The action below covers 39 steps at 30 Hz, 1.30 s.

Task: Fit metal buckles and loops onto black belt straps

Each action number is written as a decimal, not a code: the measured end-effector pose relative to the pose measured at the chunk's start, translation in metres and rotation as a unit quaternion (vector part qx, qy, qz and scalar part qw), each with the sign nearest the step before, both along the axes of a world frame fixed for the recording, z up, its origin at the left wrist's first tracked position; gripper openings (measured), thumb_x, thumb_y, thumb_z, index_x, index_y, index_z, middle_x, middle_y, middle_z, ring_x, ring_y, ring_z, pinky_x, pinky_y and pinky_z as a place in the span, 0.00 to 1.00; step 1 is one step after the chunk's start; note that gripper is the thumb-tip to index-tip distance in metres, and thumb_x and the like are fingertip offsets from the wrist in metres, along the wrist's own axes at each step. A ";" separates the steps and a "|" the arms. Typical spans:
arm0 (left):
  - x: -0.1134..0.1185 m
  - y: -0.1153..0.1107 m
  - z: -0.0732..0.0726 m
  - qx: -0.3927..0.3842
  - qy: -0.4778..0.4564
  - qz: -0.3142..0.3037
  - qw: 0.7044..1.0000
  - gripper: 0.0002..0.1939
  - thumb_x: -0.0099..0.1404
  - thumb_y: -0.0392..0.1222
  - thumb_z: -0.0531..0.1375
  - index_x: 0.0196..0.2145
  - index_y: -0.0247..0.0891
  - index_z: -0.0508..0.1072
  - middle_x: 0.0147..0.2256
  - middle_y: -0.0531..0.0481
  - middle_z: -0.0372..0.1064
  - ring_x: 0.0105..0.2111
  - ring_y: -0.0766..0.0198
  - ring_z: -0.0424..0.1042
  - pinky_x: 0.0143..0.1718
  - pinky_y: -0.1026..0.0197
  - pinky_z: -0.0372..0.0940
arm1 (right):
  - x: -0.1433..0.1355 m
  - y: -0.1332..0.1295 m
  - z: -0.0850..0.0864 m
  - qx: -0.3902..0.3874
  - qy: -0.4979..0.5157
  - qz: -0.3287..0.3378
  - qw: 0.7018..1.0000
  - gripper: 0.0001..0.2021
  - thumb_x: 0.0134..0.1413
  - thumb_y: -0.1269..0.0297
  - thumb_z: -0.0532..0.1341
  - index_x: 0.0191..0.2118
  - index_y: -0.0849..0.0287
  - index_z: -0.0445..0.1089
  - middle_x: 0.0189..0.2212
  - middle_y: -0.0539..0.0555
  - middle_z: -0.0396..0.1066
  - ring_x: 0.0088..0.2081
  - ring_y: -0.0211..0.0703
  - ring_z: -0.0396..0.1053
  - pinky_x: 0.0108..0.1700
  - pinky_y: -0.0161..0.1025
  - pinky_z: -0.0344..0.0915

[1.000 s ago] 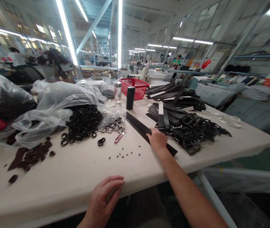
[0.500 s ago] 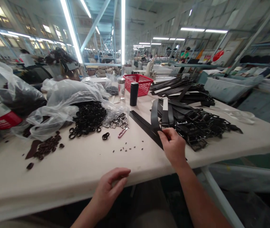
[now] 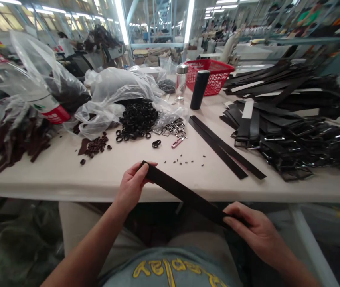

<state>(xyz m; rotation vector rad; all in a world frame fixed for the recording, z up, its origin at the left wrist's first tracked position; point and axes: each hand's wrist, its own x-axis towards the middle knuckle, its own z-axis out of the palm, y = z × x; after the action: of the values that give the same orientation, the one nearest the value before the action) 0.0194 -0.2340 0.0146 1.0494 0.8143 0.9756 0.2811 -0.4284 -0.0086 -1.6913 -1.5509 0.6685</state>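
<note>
A black strap [image 3: 184, 193] stretches between my two hands at the table's front edge, sloping down to the right. My left hand [image 3: 132, 183] pinches its upper end, thumb on top. My right hand [image 3: 252, 227] grips the strap farther down, closer to my lap. Two more black straps [image 3: 218, 147] lie on the table beyond. To their left are small metal bits [image 3: 186, 162], a pink-handled tool [image 3: 178, 142] and a black loop [image 3: 156, 144]. A heap of black loops [image 3: 138, 119] sits behind, beside metal buckles [image 3: 174, 127].
Buckled black straps [image 3: 295, 139] are piled on the right. A red basket [image 3: 213, 77], a dark bottle [image 3: 199, 90] and a glass bottle [image 3: 181, 83] stand at the back. Plastic bags [image 3: 116, 85] and brown pieces [image 3: 96, 146] lie left.
My right hand has drawn a strap from the pile toward my lap. My left hand, empty before, has risen and taken its end. The view has tilted down.
</note>
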 end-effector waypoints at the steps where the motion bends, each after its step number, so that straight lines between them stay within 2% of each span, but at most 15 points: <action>1: -0.007 0.002 -0.001 0.015 0.027 0.012 0.999 0.18 0.58 0.52 0.68 0.36 0.34 0.80 0.28 0.50 0.74 0.26 0.68 0.70 0.27 0.67 0.67 | 0.006 -0.002 -0.003 -0.020 0.004 0.007 1.000 0.11 0.60 0.55 0.60 0.29 0.54 0.70 0.21 0.47 0.70 0.23 0.39 0.69 0.24 0.33 0.66; 4: -0.021 0.000 -0.008 0.040 0.080 0.001 0.996 0.15 0.57 0.48 0.69 0.38 0.35 0.79 0.25 0.55 0.69 0.22 0.72 0.66 0.24 0.69 0.65 | 0.018 -0.003 -0.014 -0.056 0.008 0.012 0.998 0.12 0.58 0.53 0.61 0.29 0.54 0.71 0.20 0.47 0.71 0.22 0.41 0.70 0.24 0.34 0.67; 6: -0.022 -0.009 -0.014 0.028 0.086 -0.016 0.996 0.17 0.57 0.47 0.69 0.42 0.36 0.78 0.25 0.56 0.68 0.22 0.72 0.67 0.24 0.69 0.66 | 0.016 0.001 -0.019 -0.032 -0.007 -0.022 0.999 0.11 0.58 0.53 0.62 0.34 0.54 0.74 0.26 0.49 0.76 0.27 0.44 0.74 0.29 0.37 0.71; 8: -0.018 -0.020 -0.019 -0.011 0.071 -0.026 0.997 0.18 0.57 0.47 0.68 0.43 0.38 0.76 0.27 0.56 0.68 0.25 0.71 0.69 0.25 0.69 0.68 | 0.001 0.009 -0.021 0.023 -0.029 -0.062 0.997 0.11 0.58 0.54 0.62 0.42 0.53 0.75 0.36 0.52 0.79 0.37 0.47 0.77 0.41 0.41 0.74; 10: -0.011 -0.031 -0.021 -0.053 0.052 -0.026 0.997 0.18 0.57 0.48 0.69 0.43 0.38 0.74 0.28 0.56 0.68 0.27 0.70 0.70 0.26 0.68 0.70 | -0.023 0.020 -0.020 0.084 -0.041 -0.077 0.993 0.15 0.59 0.55 0.63 0.49 0.54 0.73 0.46 0.56 0.77 0.47 0.50 0.75 0.51 0.46 0.72; 12: -0.004 -0.040 -0.022 -0.079 0.036 -0.020 0.996 0.19 0.57 0.48 0.69 0.43 0.37 0.73 0.29 0.56 0.67 0.28 0.69 0.70 0.27 0.68 0.71 | -0.051 0.033 -0.017 0.134 -0.035 -0.066 0.988 0.18 0.59 0.55 0.65 0.52 0.54 0.72 0.50 0.57 0.76 0.51 0.51 0.73 0.55 0.49 0.69; 17: 0.002 -0.049 -0.019 -0.098 0.002 -0.017 0.995 0.18 0.57 0.46 0.68 0.43 0.38 0.71 0.30 0.56 0.67 0.29 0.70 0.71 0.29 0.69 0.72 | -0.097 0.061 -0.014 0.200 -0.016 -0.061 0.978 0.18 0.58 0.54 0.66 0.52 0.52 0.73 0.47 0.56 0.77 0.50 0.51 0.74 0.58 0.52 0.67; 21: 0.001 -0.048 -0.019 -0.109 -0.032 -0.015 0.993 0.18 0.56 0.44 0.69 0.43 0.38 0.72 0.29 0.57 0.67 0.28 0.72 0.70 0.30 0.69 0.71 | -0.100 0.069 -0.012 0.191 -0.005 -0.052 0.980 0.15 0.57 0.54 0.67 0.48 0.52 0.75 0.43 0.55 0.78 0.46 0.51 0.75 0.53 0.50 0.69; 25: 0.000 -0.048 -0.021 -0.094 -0.039 -0.031 0.994 0.18 0.56 0.45 0.69 0.43 0.40 0.72 0.29 0.57 0.68 0.27 0.72 0.70 0.31 0.70 0.70 | -0.099 0.070 -0.006 0.189 0.002 -0.025 0.982 0.07 0.57 0.61 0.67 0.41 0.54 0.75 0.36 0.52 0.78 0.39 0.46 0.74 0.46 0.44 0.69; 28: -0.003 -0.046 -0.021 -0.032 0.009 -0.062 0.997 0.16 0.60 0.47 0.67 0.45 0.40 0.73 0.31 0.55 0.70 0.29 0.70 0.72 0.33 0.68 0.70 | -0.099 0.070 -0.003 0.192 -0.008 -0.019 0.981 0.02 0.59 0.65 0.65 0.34 0.55 0.72 0.29 0.49 0.76 0.32 0.42 0.72 0.40 0.41 0.66; 30: -0.006 -0.044 -0.019 0.069 0.081 -0.090 0.990 0.16 0.61 0.46 0.67 0.45 0.40 0.76 0.34 0.51 0.72 0.33 0.66 0.74 0.36 0.65 0.70 | -0.098 0.070 -0.003 0.189 -0.035 -0.026 0.981 0.04 0.60 0.66 0.64 0.32 0.56 0.71 0.27 0.49 0.75 0.31 0.42 0.70 0.39 0.41 0.64; 33: -0.006 -0.040 -0.015 0.278 0.198 -0.108 0.934 0.11 0.60 0.41 0.68 0.42 0.43 0.80 0.45 0.45 0.74 0.45 0.59 0.74 0.46 0.59 0.69 | -0.096 0.071 -0.005 0.189 -0.081 -0.024 0.978 0.04 0.60 0.68 0.62 0.33 0.56 0.71 0.27 0.50 0.75 0.31 0.42 0.70 0.41 0.42 0.63; 35: -0.004 -0.037 -0.015 0.382 0.231 -0.103 0.889 0.08 0.63 0.38 0.65 0.40 0.45 0.81 0.46 0.45 0.75 0.49 0.57 0.73 0.51 0.55 0.67 | -0.096 0.072 -0.006 0.200 -0.103 -0.017 0.974 0.05 0.60 0.69 0.61 0.32 0.57 0.70 0.27 0.51 0.75 0.31 0.42 0.70 0.41 0.43 0.63; 37: -0.002 -0.035 -0.015 0.424 0.228 -0.106 0.870 0.07 0.65 0.38 0.64 0.39 0.45 0.81 0.42 0.46 0.77 0.48 0.57 0.74 0.53 0.54 0.67 | -0.097 0.073 -0.006 0.214 -0.116 -0.012 0.970 0.06 0.60 0.69 0.60 0.31 0.57 0.70 0.27 0.51 0.74 0.31 0.42 0.70 0.42 0.43 0.64; 39: 0.000 -0.033 -0.015 0.421 0.214 -0.113 0.874 0.06 0.65 0.38 0.64 0.38 0.44 0.81 0.39 0.47 0.79 0.47 0.58 0.75 0.52 0.53 0.67 | -0.097 0.073 -0.006 0.218 -0.129 -0.005 0.967 0.06 0.61 0.69 0.60 0.32 0.57 0.70 0.27 0.51 0.74 0.31 0.43 0.70 0.42 0.43 0.64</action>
<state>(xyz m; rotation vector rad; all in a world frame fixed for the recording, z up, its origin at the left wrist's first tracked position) 0.0197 -0.2673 -0.0002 2.1259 0.5823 0.9126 0.1838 -0.3555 -0.0145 -1.4857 -1.7147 0.0832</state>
